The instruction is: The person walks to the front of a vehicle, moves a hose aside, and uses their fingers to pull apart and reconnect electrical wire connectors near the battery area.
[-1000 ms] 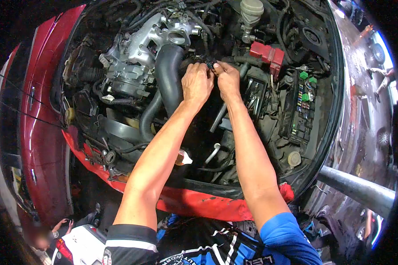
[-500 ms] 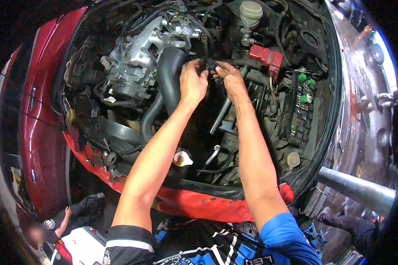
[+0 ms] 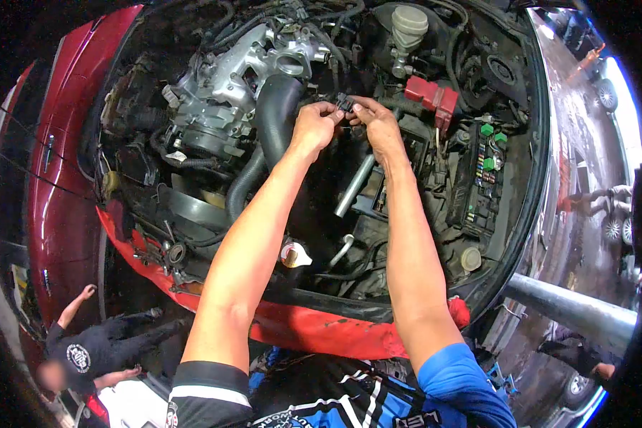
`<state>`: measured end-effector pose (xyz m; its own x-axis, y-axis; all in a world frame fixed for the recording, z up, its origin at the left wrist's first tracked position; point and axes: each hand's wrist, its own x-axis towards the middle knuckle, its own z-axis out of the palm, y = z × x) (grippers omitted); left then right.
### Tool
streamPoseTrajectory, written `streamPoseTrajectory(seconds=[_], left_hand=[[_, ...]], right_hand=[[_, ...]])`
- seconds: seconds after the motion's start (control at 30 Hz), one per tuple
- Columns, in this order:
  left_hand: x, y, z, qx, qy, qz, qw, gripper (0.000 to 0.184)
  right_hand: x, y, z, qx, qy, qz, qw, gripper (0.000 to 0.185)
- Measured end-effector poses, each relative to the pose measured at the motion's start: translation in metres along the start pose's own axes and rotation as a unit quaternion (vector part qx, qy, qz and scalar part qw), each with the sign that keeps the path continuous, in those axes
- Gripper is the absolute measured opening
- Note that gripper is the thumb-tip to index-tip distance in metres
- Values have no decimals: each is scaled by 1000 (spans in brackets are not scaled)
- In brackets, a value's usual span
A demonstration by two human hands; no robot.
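Over the open engine bay, my left hand (image 3: 316, 130) and my right hand (image 3: 379, 127) meet with fingertips pinched on a small black wiring connector (image 3: 344, 102). Part of the connector is hidden by the fingers. A thick black intake hose (image 3: 275, 107) stands just left of my left hand, below the open throttle body (image 3: 290, 65) of the silver engine (image 3: 239, 78). Under my right wrist a metal tube (image 3: 354, 187) lies at a slant. To the upper right of my right hand is a red terminal cover (image 3: 433, 98).
An open fuse box (image 3: 483, 171) lies at the right, with a pale fluid reservoir (image 3: 408, 25) at the back. Red cloth (image 3: 321, 329) covers the front edge. A grey post (image 3: 574, 307) stands at the right. Another person (image 3: 93, 357) is at lower left, beside a dark red car (image 3: 71, 157).
Both hands stay at the connector; their fingers have drawn closer together around it. The person at lower left has shifted and holds an arm out. The view has moved slightly.
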<state>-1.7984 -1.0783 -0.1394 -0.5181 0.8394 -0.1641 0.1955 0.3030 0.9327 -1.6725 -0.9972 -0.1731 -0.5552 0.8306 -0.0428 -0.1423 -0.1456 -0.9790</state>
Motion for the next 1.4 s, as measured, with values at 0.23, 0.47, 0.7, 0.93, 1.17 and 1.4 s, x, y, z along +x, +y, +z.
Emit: streamPoseTrajectory(seconds=[0.23,0.47,0.7,0.93,1.17,1.4], left_hand=[[6,-1,2,-66,38,-14,997,21],[2,-11,4,-23,67,28,997,25],[-48,6,-2,-180,-59,-58,980,25],[-27,-11,14,-303,-89,-165,934,22],[-7,-35,17,-403,-92,-154,897,22],[-10,-25,14,-462,-77,-176,866,26]], right_hand=[[-12,-27,-4,44,-15,125,991,37],[-25,-27,-17,20,-60,106,992,37],[-32,-22,-20,15,-28,91,995,33],[-41,-17,-13,-59,-29,66,996,37],[-54,-52,-36,-179,68,2,981,41],[-78,-37,-82,-457,66,77,884,22]])
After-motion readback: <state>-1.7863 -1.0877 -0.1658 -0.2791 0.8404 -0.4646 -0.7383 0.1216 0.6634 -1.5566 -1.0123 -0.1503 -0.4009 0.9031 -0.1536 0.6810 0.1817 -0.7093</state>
